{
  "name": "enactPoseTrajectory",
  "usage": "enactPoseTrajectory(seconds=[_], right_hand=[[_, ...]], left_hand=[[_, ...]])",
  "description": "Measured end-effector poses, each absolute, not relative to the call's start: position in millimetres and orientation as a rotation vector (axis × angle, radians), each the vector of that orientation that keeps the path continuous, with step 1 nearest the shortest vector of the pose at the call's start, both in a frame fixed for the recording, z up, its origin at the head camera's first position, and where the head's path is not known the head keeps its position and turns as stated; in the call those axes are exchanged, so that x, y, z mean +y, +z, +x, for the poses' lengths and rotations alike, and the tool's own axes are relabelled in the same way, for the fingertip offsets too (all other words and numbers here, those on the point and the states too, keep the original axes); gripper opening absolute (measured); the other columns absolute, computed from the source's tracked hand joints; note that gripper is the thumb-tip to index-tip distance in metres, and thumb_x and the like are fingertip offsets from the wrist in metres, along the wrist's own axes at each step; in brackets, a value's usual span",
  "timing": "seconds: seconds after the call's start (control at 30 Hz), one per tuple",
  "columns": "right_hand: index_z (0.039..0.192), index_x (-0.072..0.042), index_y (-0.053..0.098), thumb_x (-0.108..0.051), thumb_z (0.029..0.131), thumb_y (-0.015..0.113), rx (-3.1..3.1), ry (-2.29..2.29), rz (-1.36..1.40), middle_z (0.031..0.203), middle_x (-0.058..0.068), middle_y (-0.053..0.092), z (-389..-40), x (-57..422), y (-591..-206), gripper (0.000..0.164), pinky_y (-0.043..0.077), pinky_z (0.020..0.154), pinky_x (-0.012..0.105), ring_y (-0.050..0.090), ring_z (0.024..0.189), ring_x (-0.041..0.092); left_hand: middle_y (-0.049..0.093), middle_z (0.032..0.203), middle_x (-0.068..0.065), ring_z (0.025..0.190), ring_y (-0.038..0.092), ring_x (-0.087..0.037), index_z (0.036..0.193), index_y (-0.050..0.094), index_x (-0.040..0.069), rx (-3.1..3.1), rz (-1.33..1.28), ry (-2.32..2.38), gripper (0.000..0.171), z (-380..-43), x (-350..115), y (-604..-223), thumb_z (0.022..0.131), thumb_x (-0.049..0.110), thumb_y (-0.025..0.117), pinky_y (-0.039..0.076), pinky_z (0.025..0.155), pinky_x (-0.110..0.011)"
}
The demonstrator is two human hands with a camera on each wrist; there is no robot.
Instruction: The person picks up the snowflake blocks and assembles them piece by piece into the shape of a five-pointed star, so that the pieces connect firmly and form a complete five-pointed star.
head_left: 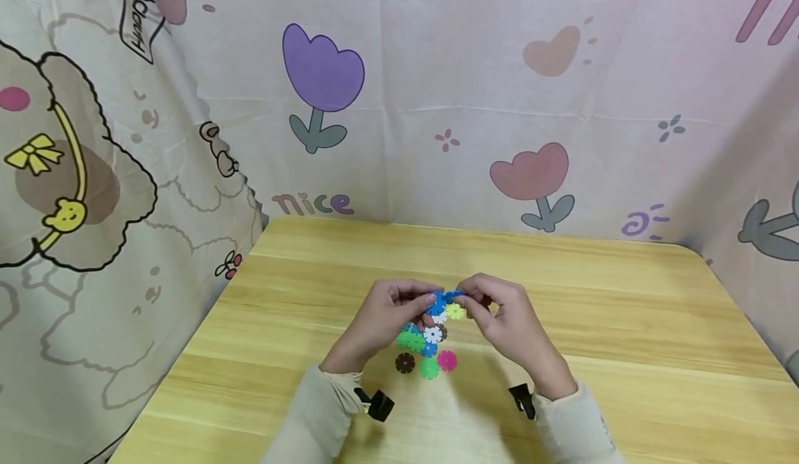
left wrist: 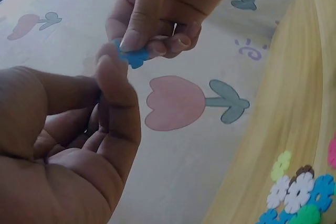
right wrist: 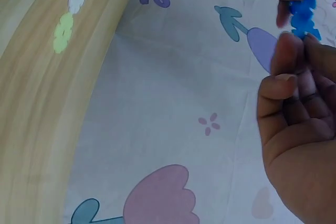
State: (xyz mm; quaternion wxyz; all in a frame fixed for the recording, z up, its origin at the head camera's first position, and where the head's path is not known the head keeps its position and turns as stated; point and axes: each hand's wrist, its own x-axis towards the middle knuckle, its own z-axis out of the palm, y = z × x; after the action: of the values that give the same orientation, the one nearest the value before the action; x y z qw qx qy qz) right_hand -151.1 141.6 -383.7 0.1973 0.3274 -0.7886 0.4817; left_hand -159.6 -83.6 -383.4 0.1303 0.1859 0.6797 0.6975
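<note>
Blue notched snowflake discs point(right wrist: 303, 15) are held up between my two hands, edge against edge. My left hand point(head_left: 383, 315) pinches one blue disc point(head_left: 435, 305) between thumb and forefinger. Opposite it, my right hand point(head_left: 512, 318) pinches a blue disc point(left wrist: 134, 57) with thumb and fingertips. In the right wrist view the blue pieces touch or overlap; whether their slots are locked cannot be told. Below the hands lie loose snowflake discs: white point(head_left: 433, 334), yellow point(head_left: 455, 311), green point(head_left: 429, 367), pink point(head_left: 447, 361) and dark brown point(head_left: 405, 363).
The discs lie clustered on a wood-grain table point(head_left: 281, 311), partly behind the left hand. A printed cloth point(head_left: 424, 89) hangs along the table's far and left edges. Black camera mounts point(head_left: 379, 405) sit at both wrists.
</note>
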Motion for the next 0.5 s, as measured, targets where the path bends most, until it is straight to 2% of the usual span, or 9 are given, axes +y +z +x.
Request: enactPoseTrajectory(seconds=[0.2,0.37,0.5], right_hand=[[0.093,-0.012,0.072,0.01,0.091,0.073,-2.182,1.319,0.945,0.073,-0.01,0.064,-149,141,-386,0.022,0.049,0.048,0.021,0.061,0.06,0.011],[0.091,-0.011,0.069,0.016,0.086,0.074,-2.095,1.209,0.985,0.072,-0.008,0.058,-150,138,-387,0.028,0.041,0.045,0.018,0.048,0.057,0.004],[0.088,-0.01,0.067,0.016,0.086,0.073,-2.091,1.167,0.993,0.072,-0.009,0.056,-151,137,-386,0.027,0.036,0.045,0.014,0.042,0.055,0.002]], left_hand=[[0.07,0.09,-0.013,0.067,0.066,-0.014,0.111,0.066,-0.012,1.965,0.459,2.104,0.016,-156,-79,-383,0.101,0.001,0.065,0.059,0.065,-0.022],[0.07,0.087,-0.013,0.065,0.067,-0.013,0.106,0.067,-0.011,2.007,0.443,2.12,0.012,-152,-74,-381,0.101,0.0,0.065,0.06,0.064,-0.023],[0.069,0.084,-0.013,0.063,0.067,-0.014,0.104,0.068,-0.011,2.025,0.404,2.117,0.012,-151,-70,-380,0.1,0.0,0.066,0.059,0.062,-0.022]])
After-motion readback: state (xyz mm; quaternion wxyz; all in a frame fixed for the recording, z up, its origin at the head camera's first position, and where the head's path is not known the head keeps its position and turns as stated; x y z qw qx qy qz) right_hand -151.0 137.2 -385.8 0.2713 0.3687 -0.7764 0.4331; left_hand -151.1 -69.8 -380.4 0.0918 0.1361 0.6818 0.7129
